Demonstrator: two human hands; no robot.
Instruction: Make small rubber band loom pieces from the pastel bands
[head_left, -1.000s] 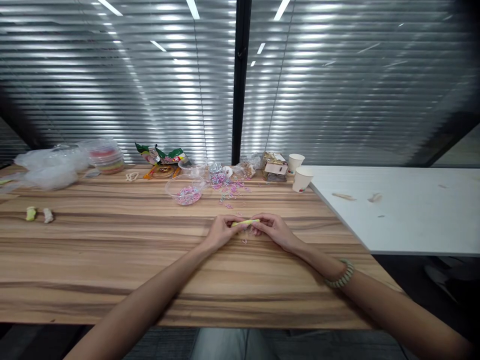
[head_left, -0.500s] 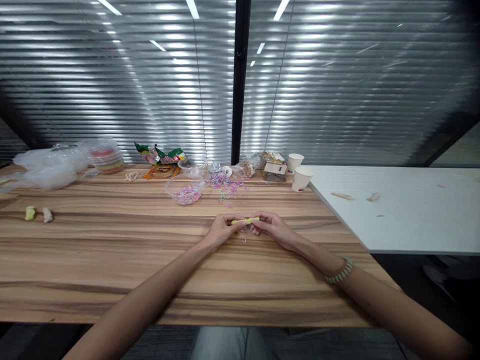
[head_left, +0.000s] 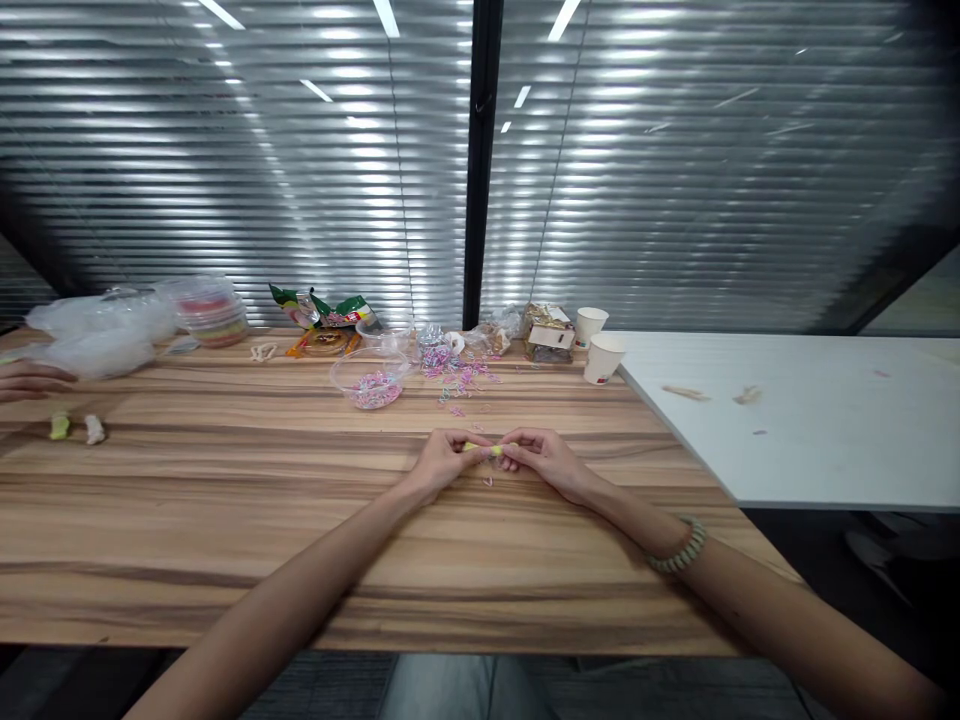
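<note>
Between my hands is a small yellow roll (head_left: 496, 451) that looks like modelling clay, held just above the wooden table. My left hand (head_left: 444, 458) pinches its left end with thumb and fingertips. On the other end, the fingers of my right hand (head_left: 547, 460) are closed, covering much of the roll. A small pinkish loop (head_left: 488, 481) lies just below my fingertips. Beyond my hands, a clear bowl (head_left: 345, 375) holds many small pink and purple pieces, and more loose pieces (head_left: 457, 378) are scattered to its right.
Another person's hand (head_left: 30, 381) reaches in at the left edge, near a yellow lump (head_left: 60, 427) and a whitish lump (head_left: 94, 430). Stacked clear tubs (head_left: 210, 312), plastic bags (head_left: 97, 330), snack packets (head_left: 322, 310), an opened box (head_left: 549, 333) and paper cups (head_left: 603, 360) line the back. A white table (head_left: 825, 430) adjoins on the right.
The yellow roll shows less between my hands, as my right fingers have shifted left over it. Another person's hand has come in at the left edge.
</note>
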